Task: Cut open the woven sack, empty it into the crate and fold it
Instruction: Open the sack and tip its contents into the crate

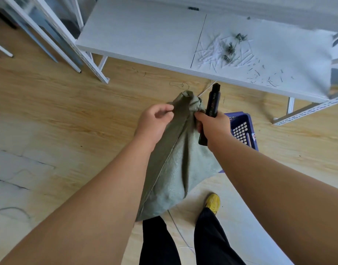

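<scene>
Wooden floor carries the upright woven sack (172,161); left hand (154,121) grip pinches its neck, right hand (212,127) grip clasps cutter (212,104) alongside, crate (242,129) beyond.

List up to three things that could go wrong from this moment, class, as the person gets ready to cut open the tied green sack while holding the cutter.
1. The right hand holds the black cutter and pinches the sack neck together; the tool could slip toward the left hand nearby.
2. The blue crate sits beside and partly behind the sack, so contents might spill onto the floor.
3. The yellow shoe stands close underneath.
</scene>
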### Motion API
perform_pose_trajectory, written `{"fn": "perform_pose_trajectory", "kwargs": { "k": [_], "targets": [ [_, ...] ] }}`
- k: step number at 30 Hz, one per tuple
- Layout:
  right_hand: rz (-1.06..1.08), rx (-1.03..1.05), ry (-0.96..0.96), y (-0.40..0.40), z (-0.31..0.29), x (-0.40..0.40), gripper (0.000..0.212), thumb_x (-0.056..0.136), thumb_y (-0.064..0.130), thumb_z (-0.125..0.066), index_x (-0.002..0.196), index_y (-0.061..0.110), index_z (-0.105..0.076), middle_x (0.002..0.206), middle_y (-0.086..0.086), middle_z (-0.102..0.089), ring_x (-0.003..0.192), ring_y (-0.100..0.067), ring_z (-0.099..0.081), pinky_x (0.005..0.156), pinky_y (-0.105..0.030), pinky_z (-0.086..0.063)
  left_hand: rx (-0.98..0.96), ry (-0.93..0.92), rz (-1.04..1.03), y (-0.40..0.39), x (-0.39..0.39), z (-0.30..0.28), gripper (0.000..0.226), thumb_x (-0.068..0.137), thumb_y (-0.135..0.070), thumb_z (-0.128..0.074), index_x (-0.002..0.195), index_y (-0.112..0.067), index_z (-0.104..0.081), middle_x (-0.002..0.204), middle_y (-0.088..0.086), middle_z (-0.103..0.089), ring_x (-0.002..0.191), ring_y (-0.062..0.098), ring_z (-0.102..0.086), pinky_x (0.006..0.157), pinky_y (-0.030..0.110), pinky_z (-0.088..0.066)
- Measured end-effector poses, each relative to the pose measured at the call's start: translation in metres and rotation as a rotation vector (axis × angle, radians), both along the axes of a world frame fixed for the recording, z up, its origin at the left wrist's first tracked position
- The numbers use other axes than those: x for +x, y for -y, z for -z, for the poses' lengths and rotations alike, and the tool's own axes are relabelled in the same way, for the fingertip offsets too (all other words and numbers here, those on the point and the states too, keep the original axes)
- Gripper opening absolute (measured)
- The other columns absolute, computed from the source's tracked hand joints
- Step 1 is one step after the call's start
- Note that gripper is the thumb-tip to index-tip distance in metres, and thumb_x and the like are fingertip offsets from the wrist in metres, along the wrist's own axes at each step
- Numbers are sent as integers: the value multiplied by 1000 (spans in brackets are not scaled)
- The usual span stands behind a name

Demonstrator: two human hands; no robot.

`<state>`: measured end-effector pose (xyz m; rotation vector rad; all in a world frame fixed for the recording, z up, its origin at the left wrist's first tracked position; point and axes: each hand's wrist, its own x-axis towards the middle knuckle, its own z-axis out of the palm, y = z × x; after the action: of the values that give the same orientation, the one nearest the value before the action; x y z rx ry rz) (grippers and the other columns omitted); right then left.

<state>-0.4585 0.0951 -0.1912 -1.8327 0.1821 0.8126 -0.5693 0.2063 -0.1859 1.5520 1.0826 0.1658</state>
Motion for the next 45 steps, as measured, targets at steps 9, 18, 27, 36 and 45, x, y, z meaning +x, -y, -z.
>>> {"fn": "perform_pose_trajectory", "kwargs": {
  "k": [9, 18, 27, 36, 45],
  "targets": [
    [98, 154, -261, 26, -28, 24, 15, 85, 5, -68, 78, 8, -56, 57, -5, -52, 47, -15, -46, 53, -26, -44, 120, -516, 269, 64, 4, 44, 67, 87, -34, -65, 145, -14, -38, 144, 9, -49, 132, 28, -46, 103, 36, -40],
    [581, -4, -221, 106, -39, 95, 12, 86, 15, -61, 97, 12, -59, 55, -2, -51, 39, -14, -45, 48, -24, -44, 322, -258, 285, 100, 78, 10, 11, 88, -27, -65, 94, -22, -58, 96, -3, -65, 88, 19, -59, 76, 31, -48],
    [763, -13, -96, 194, -63, 146, 7, 83, 14, -61, 81, 17, -55, 61, -3, -53, 44, -16, -45, 50, -29, -45, 592, -162, 402, 157, 157, -17, 17, 82, -13, -67, 83, -27, -58, 98, -6, -58, 89, 17, -54, 72, 30, -42],
    [136, -186, 350, 213, -70, 161, 20, 79, 12, -55, 94, 25, -58, 91, -8, -61, 71, -22, -56, 64, -36, -52, 538, -123, 315, 160, 165, -30, 28, 82, 1, -62, 87, -27, -66, 99, 0, -66, 76, 11, -55, 60, 12, -33],
    [-528, -69, 351, 172, -60, 118, 58, 68, 24, -85, 120, 21, -60, 93, 7, -61, 78, -7, -56, 62, -8, -38, 194, 9, 321, 156, 158, -46, 30, 79, 4, -66, 86, -24, -65, 86, -8, -64, 83, 11, -58, 78, 20, -43]
  ]
}}
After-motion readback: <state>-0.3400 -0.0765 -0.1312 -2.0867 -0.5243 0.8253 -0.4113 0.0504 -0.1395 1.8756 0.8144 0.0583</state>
